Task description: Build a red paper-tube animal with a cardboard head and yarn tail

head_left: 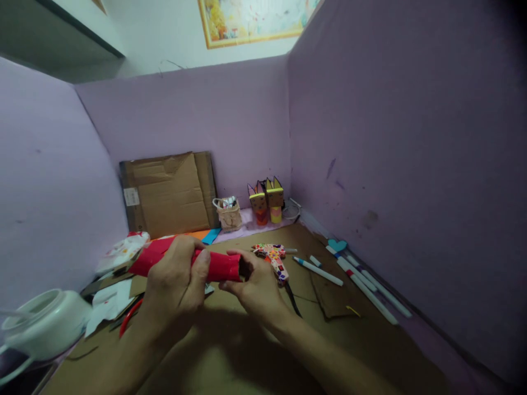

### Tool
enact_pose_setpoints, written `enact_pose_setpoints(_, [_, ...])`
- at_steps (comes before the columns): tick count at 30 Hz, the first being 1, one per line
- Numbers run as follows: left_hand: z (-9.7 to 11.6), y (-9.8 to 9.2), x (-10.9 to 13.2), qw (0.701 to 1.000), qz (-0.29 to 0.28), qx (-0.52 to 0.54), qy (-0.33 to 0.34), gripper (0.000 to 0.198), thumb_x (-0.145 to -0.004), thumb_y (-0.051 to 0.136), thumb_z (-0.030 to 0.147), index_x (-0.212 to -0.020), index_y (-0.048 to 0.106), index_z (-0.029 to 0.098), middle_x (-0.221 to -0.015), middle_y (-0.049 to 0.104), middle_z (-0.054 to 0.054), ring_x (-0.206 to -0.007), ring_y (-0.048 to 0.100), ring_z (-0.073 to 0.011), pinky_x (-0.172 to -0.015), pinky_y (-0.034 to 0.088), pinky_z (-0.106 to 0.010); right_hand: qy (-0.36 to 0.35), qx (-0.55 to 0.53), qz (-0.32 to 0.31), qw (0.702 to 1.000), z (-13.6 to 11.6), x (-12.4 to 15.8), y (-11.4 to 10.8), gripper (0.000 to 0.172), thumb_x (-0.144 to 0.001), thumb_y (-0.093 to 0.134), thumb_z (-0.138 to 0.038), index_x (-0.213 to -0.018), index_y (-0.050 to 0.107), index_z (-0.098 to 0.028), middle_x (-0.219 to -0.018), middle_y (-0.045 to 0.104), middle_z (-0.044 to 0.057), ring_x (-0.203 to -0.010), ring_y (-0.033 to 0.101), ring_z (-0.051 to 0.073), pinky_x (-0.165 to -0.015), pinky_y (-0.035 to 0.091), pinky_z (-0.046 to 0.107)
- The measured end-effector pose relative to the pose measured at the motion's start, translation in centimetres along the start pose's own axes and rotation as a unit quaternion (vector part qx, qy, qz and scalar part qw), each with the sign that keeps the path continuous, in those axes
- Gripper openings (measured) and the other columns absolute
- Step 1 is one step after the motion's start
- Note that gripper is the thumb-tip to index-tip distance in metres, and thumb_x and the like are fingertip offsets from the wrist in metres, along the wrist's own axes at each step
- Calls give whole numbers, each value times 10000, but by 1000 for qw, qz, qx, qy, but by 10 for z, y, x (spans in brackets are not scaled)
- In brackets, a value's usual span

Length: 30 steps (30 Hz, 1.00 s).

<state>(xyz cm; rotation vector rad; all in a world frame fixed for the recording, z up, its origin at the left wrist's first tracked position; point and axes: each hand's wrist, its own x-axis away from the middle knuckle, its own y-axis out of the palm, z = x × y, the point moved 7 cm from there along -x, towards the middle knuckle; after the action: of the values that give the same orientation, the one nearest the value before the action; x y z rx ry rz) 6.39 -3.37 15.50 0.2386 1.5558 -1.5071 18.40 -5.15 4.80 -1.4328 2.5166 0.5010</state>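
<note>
The left hand (177,277) is closed round the red tube (222,267), thumb across its near side; the right hand (255,280) is partly closed, pinching the rim at 3 o'clock. The tube lies toward 8 o'clock of mid-view. Best, I judge: press lightly and evenly, so its wall stays round. Most left fingers are hidden, and the tube's inside is dark. At 1 o'clock from the right hand, the glue gun's (274,255) nozzle is hard to make out.
</note>
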Motion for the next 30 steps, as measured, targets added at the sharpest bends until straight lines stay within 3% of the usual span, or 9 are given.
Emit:
enact_pose_setpoints(25, [8,0,-2,1000,3,0,-5,192,-866,355,330,-801,475,196,-678,554,-4,-574,517,-157,-553,390,-290,-35,-3,12,999,-7,0,-2,468,-537,700,-126,-991,617,-203,-878,680,24,-809,643,197,-748,516,338])
enact_pose_setpoints(30, [12,1,-7,1000,-9,14,25,181,-862,389,328,-858,496,182,-746,564,-18,-619,534,-155,-576,415,-282,-82,74,45,993,-17,-1,-10,425,-589,679,-107,-993,613,-219,-911,676,21,-805,639,188,-734,514,319])
